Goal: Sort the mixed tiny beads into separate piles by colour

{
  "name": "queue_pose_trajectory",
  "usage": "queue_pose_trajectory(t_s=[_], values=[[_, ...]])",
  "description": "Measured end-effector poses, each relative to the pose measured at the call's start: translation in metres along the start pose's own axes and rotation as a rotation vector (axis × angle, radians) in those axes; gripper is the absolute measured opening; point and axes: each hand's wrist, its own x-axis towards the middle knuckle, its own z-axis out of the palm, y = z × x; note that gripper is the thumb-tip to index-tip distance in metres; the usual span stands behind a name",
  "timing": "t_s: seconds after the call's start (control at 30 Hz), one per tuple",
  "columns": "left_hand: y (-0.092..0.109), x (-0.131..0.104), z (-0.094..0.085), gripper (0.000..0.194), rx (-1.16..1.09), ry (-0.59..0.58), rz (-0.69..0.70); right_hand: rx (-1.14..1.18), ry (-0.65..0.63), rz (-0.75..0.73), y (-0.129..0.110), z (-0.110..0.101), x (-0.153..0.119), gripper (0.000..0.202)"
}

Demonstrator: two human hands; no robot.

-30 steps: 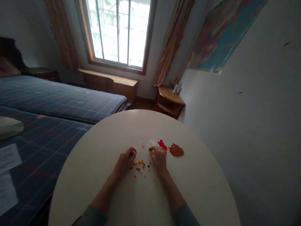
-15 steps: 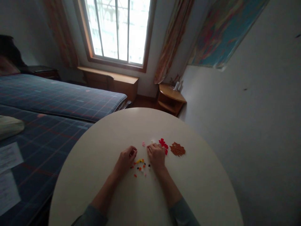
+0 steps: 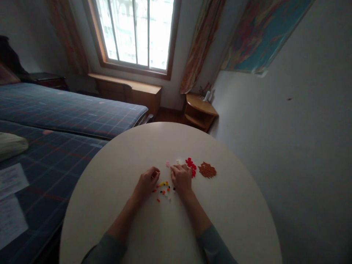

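Note:
My left hand (image 3: 147, 183) rests at the left of a loose group of small pieces, its thumb and fingers closed in a pinch; whatever is between them is too small to name. My right hand (image 3: 182, 179) is palm down on the right, fingers bent and together, tips at the tabletop. Its grip is hidden. Between and below the hands lie a yellow piece (image 3: 162, 184) and several tiny orange, black, white and pink bits. Just beyond the right fingertips are small pink pieces (image 3: 167, 164) and pale pieces (image 3: 178, 161). Red pieces (image 3: 190, 163) lie beside that hand, partly covered.
A pile of brown pieces (image 3: 207, 170) lies farther right on the round white table (image 3: 110, 176). Beds with blue plaid mattresses (image 3: 68, 110) stand at the left, papers (image 3: 12, 216) on the nearer one. A corner shelf (image 3: 202, 104) stands beyond the table near the wall.
The camera view has tilted slightly, so the table sits a little higher in the picture. My right hand has shifted slightly left; my left hand keeps its pinch in about the same place.

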Motion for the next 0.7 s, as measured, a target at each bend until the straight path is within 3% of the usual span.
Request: queue_pose_trajectory(t_s=[0.33, 0.7], values=[[0.0006, 0.0006, -0.0002, 0.012, 0.037, 0.020, 0.003, -0.058, -0.026, 0.066, -0.0012, -0.0047, 0.0000, 0.021], [0.0009, 0.0010, -0.0007, 0.013, 0.045, 0.018, 0.020, -0.044, 0.003, 0.010, -0.0001, -0.0001, -0.0011, 0.025]])
